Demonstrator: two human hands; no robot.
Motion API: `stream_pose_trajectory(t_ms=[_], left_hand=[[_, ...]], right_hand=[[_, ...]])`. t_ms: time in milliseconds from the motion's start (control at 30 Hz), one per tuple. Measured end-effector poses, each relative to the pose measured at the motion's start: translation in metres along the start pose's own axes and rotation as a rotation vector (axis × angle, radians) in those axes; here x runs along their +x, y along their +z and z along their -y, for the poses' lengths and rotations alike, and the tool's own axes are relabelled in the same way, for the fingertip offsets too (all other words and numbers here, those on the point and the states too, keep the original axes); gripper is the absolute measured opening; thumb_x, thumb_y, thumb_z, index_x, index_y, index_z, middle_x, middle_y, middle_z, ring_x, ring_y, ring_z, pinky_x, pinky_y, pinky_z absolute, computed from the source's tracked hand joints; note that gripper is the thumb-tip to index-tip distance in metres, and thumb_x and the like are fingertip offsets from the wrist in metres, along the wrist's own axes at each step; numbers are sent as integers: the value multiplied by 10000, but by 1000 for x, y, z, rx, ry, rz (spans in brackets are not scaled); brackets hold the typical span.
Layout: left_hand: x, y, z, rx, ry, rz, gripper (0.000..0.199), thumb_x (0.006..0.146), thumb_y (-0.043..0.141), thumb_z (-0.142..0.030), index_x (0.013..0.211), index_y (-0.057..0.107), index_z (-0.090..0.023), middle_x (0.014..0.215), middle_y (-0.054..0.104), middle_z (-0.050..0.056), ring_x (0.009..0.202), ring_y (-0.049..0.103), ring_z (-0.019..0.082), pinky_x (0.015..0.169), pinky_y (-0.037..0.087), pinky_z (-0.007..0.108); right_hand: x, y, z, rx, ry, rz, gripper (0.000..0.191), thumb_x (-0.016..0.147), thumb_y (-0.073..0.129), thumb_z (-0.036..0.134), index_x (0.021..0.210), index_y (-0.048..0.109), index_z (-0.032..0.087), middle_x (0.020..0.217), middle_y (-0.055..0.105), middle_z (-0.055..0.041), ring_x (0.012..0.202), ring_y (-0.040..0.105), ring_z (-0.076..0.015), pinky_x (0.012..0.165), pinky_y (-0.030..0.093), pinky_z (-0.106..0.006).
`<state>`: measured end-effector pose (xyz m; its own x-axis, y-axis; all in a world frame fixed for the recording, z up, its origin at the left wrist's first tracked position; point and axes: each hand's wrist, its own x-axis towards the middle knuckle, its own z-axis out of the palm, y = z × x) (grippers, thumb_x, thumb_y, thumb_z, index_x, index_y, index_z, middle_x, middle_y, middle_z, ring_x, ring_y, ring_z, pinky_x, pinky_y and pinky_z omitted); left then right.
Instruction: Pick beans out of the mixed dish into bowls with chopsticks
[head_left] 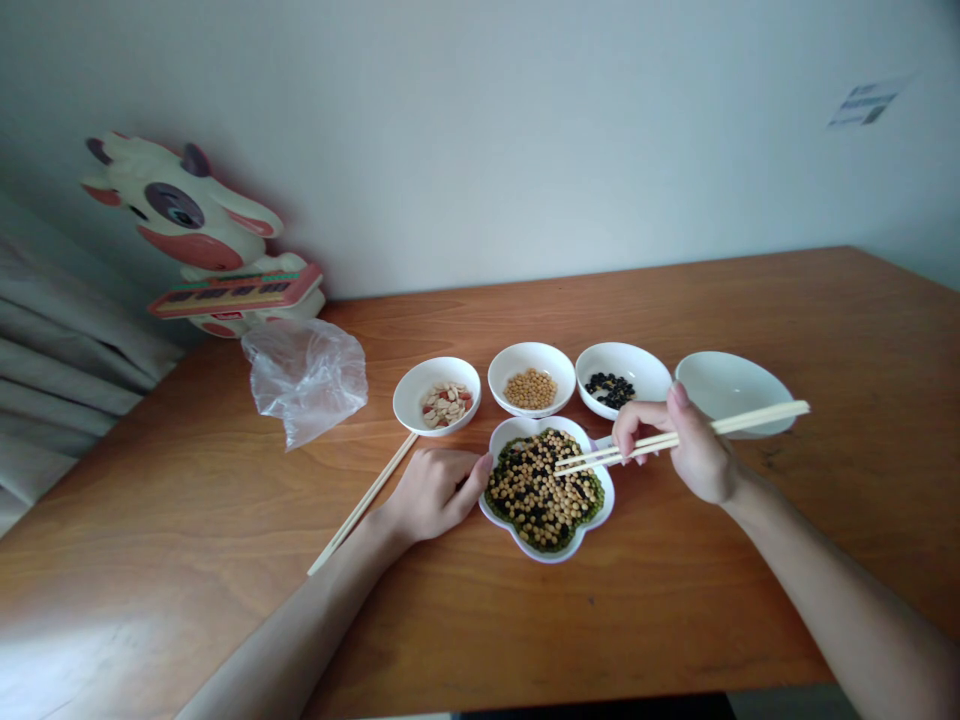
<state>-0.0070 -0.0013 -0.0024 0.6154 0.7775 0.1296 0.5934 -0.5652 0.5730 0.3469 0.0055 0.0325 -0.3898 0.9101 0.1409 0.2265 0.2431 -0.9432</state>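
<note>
My left hand (439,490) rests on the table with curled fingers, its thumb and forefinger gripping the left rim of a white flower-shaped dish (606,500). Yellow soybeans (544,500), black beans and small green beans lie mixed in that dish. A pair of wooden chopsticks (757,416) is held in my right hand (690,445). Their tips reach over the beans near the dish's middle, slightly apart; I cannot make out a bean between them.
Behind the dish stand white bowls: one (405,395) with pale and reddish flat seeds, one (499,372) with soybeans, one (651,375) with black beans, and a bare one (727,385). Other chopsticks (360,507), a plastic bag (307,375) and a cow toy (202,230) are left.
</note>
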Motion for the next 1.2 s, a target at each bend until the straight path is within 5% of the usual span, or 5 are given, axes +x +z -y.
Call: stream_pose_trajectory(t_ms=[1200], left_hand=[[2,-3,-4,-17,5,4,486,1137,340,-349,685,408,-183,630,511,-12,560,409,106,606,293,295]], right_hand=[[1,8,4,20,27,-54,860,1073,151,723,710,720,189,643,698,-73,547,614,-177,510,432,-307]])
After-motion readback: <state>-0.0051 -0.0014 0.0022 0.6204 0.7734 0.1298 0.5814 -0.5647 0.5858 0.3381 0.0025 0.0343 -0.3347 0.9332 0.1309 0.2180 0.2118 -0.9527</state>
